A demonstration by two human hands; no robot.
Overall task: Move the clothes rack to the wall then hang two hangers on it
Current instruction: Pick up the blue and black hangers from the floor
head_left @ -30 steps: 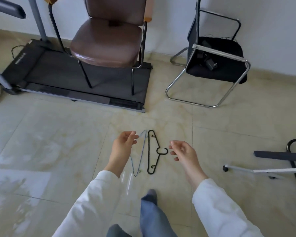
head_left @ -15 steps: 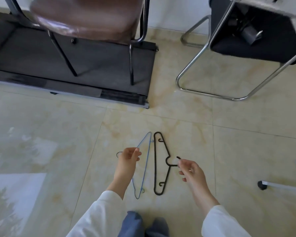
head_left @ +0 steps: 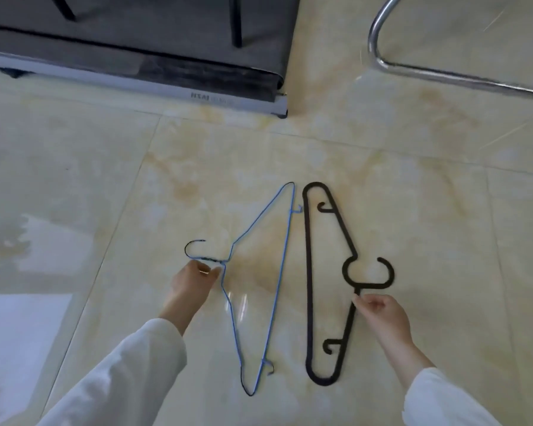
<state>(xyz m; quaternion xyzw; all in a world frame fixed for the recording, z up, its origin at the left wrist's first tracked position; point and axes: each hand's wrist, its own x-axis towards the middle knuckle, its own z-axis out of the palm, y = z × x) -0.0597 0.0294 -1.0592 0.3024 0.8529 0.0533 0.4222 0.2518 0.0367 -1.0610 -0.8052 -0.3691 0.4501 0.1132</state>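
Note:
Two hangers lie side by side on the tiled floor. The blue wire hanger (head_left: 278,272) is on the left with its hook pointing left. My left hand (head_left: 194,281) pinches its neck just below the hook. The black plastic hanger (head_left: 307,272) is on the right, hook pointing right. My right hand (head_left: 380,315) has its fingertips closed on that hanger's arm just under the hook. Both hangers still rest on the floor. The clothes rack is out of view.
A treadmill's end (head_left: 166,66) lies across the top left, with a black chair leg (head_left: 236,23) standing on its belt. A chrome chair base tube (head_left: 443,76) curves along the floor at the top right. White sleeves cover both my forearms.
The view has dropped much closer to the floor. My hands went from hovering apart above the hangers down onto them, left onto the blue one's neck, right onto the black one.

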